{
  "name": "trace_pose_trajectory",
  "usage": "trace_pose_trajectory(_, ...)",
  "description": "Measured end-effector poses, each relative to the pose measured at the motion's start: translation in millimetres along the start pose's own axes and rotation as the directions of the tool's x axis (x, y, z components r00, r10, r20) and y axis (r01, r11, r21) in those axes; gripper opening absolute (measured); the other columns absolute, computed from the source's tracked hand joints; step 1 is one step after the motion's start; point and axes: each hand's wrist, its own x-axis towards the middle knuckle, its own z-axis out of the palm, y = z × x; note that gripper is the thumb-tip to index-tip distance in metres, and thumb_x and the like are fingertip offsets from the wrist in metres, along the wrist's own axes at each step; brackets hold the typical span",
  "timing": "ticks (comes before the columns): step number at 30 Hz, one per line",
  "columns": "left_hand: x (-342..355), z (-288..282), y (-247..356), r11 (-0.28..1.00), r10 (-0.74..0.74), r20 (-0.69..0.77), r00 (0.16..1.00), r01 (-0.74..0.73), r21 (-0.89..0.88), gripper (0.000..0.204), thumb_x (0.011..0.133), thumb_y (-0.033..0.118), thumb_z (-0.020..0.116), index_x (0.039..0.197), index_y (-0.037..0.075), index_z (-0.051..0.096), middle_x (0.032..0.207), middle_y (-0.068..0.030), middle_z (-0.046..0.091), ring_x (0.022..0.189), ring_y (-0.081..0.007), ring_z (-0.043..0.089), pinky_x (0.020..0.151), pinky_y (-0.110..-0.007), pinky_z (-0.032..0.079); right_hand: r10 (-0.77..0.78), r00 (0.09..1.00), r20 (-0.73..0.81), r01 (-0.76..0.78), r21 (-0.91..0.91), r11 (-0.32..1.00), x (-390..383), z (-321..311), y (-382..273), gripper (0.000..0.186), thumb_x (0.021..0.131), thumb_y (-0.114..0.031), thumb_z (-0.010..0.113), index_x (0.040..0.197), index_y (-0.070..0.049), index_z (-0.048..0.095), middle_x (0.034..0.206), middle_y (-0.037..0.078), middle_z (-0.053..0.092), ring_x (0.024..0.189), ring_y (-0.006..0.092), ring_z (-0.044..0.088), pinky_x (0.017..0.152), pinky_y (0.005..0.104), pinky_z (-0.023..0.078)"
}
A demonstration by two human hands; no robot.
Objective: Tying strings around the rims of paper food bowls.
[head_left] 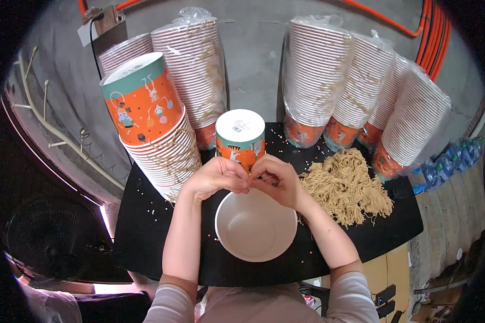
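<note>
My left hand (223, 177) and my right hand (272, 180) meet at the centre, fingertips pinched together on something small that I cannot make out. Just behind them, an orange and teal paper bucket (239, 140) stands bottom up, partly hidden by my fingers. Below my hands an empty white paper bucket (256, 231) sits mouth up. To the right lies a tangled heap of tan cord (347, 194). At the left, a stack of buckets (153, 161), strung with tan cord, has an orange upside-down bucket (137, 105) on top.
On the black table (140, 239), tall bagged bucket stacks (312, 75) stand along the back, with small scattered pellets about. A grey wall (248, 59) carries orange hoses (431, 43). Plastic bottles (441, 167) lie beyond the right edge; a dark fan (48, 231) is at left.
</note>
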Motion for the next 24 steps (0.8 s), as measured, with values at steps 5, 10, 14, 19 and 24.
trace_pose_trajectory(5, 1, -5, -4, 1.000, 0.006, 0.043, 0.999, -0.005, -0.023, 0.017, 0.084, -0.003, 0.075, 0.100, -0.008, 0.072, 0.091, -0.0158, 0.076, 0.083, -0.0209, 0.076, 0.073, -0.028, 0.061, -0.051, 0.999, 0.012, 0.050, 0.050, 0.997, 1, 1, 8, 0.017, 0.083, 0.003, 0.079, 0.096, -0.005, 0.070, 0.095, 0.001, 0.061, 0.073, 0.0061, 0.052, 0.059, 0.0217, 0.036)
trace_pose_trajectory(10, -2, -4, 0, 0.995, -0.031, 0.027, 0.999, 0.033, -0.093, 0.016, 0.084, -0.005, 0.074, 0.099, -0.009, 0.071, 0.092, -0.0173, 0.076, 0.085, -0.0238, 0.077, 0.074, -0.029, 0.063, -0.116, 0.993, -0.005, 0.116, 0.048, 0.992, 1, 3, 9, 0.018, 0.082, 0.003, 0.079, 0.097, -0.004, 0.071, 0.096, 0.002, 0.061, 0.074, 0.0061, 0.053, 0.060, 0.0222, 0.038)
trace_pose_trajectory(14, 0, -3, -1, 1.000, 0.022, 0.016, 1.000, -0.022, 0.015, 0.015, 0.083, -0.005, 0.073, 0.098, -0.009, 0.071, 0.091, -0.0179, 0.076, 0.084, -0.0235, 0.077, 0.073, -0.029, 0.062, -0.125, 0.992, -0.015, 0.125, 0.034, 0.992, 2, 3, 7, 0.018, 0.082, 0.001, 0.080, 0.096, -0.005, 0.071, 0.094, 0.002, 0.062, 0.073, 0.0073, 0.052, 0.060, 0.0233, 0.039)
trace_pose_trajectory(19, -1, 3, 4, 0.997, 0.041, -0.037, 0.998, -0.039, 0.067, 0.013, 0.083, -0.005, 0.073, 0.096, -0.007, 0.072, 0.088, -0.0170, 0.076, 0.082, -0.0226, 0.078, 0.073, -0.028, 0.062, -0.083, 0.996, -0.043, 0.083, 0.008, 0.996, 2, 4, 6, 0.017, 0.083, -0.003, 0.081, 0.096, -0.006, 0.070, 0.089, 0.000, 0.061, 0.068, 0.0085, 0.047, 0.057, 0.0247, 0.037)
trace_pose_trajectory(24, -1, 3, 4, 0.997, 0.032, -0.042, 0.999, -0.029, 0.065, 0.013, 0.088, 0.001, 0.075, 0.098, -0.007, 0.073, 0.090, -0.0162, 0.076, 0.082, -0.0222, 0.077, 0.073, -0.028, 0.063, -0.010, 0.999, -0.052, 0.012, 0.033, 0.999, 0, 4, 6, 0.014, 0.085, -0.005, 0.081, 0.094, -0.006, 0.070, 0.089, 0.000, 0.060, 0.067, 0.0071, 0.046, 0.057, 0.0236, 0.037)
